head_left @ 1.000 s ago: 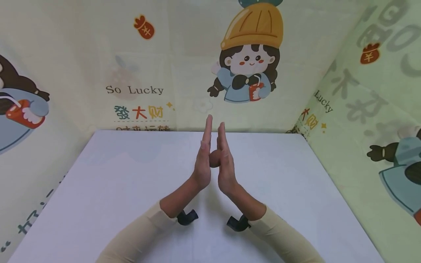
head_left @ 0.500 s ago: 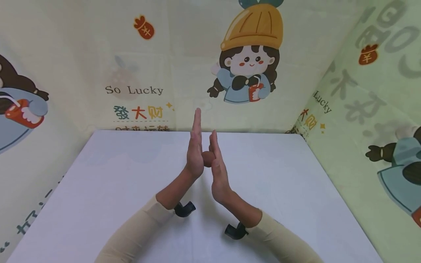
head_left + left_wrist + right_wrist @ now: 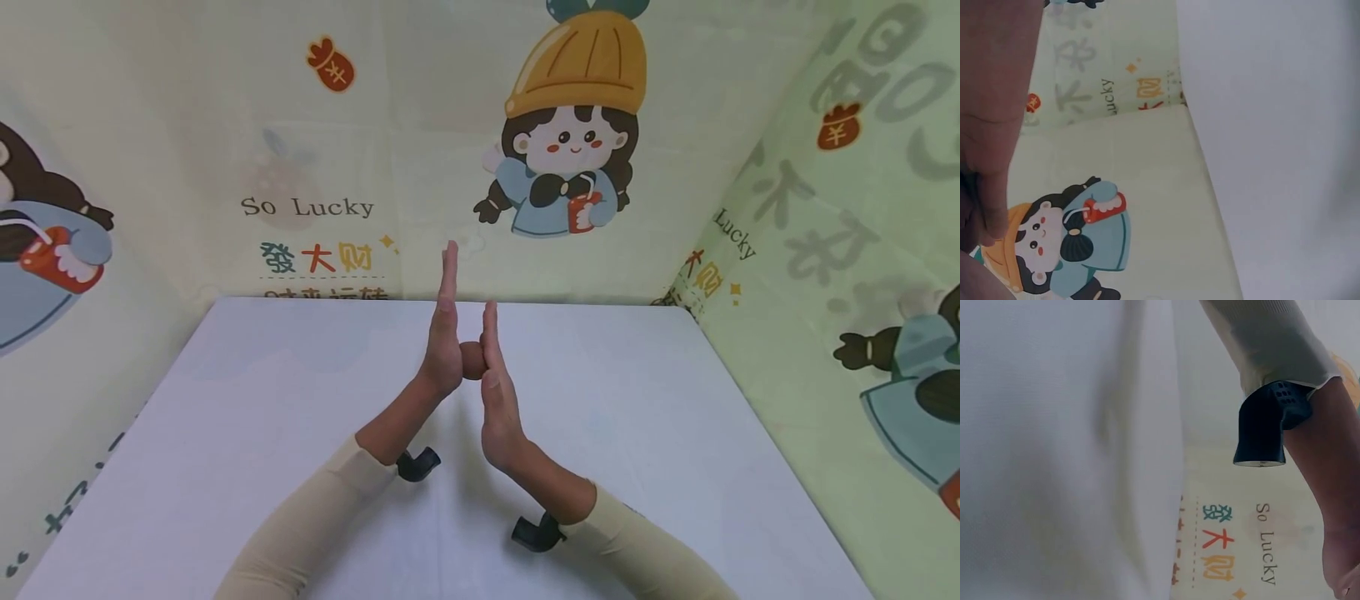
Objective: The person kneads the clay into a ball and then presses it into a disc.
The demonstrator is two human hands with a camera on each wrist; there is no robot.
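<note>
A brown ball [image 3: 472,361] sits between two upright palms above the table, in the head view. My left hand [image 3: 442,343] presses it from the left with straight fingers pointing up and forward. From the other side my right hand [image 3: 498,408] presses, also flat, its fingertips lower than the left's. At its left edge, the left wrist view catches part of a hand [image 3: 988,144], and no ball shows there. The right wrist view shows the left forearm [image 3: 1329,469] with the ball out of sight.
A white table [image 3: 300,400] lies beneath the hands. Pale printed cloth [image 3: 435,150] with cartoon figures and lettering rises at the back and both sides. Black wrist cameras [image 3: 418,465] hang under the cream sleeves [image 3: 315,517].
Both hands have shifted left with the ball between them. The left hand has slid forward and up, while the right has drawn back, so the palms are now offset.
</note>
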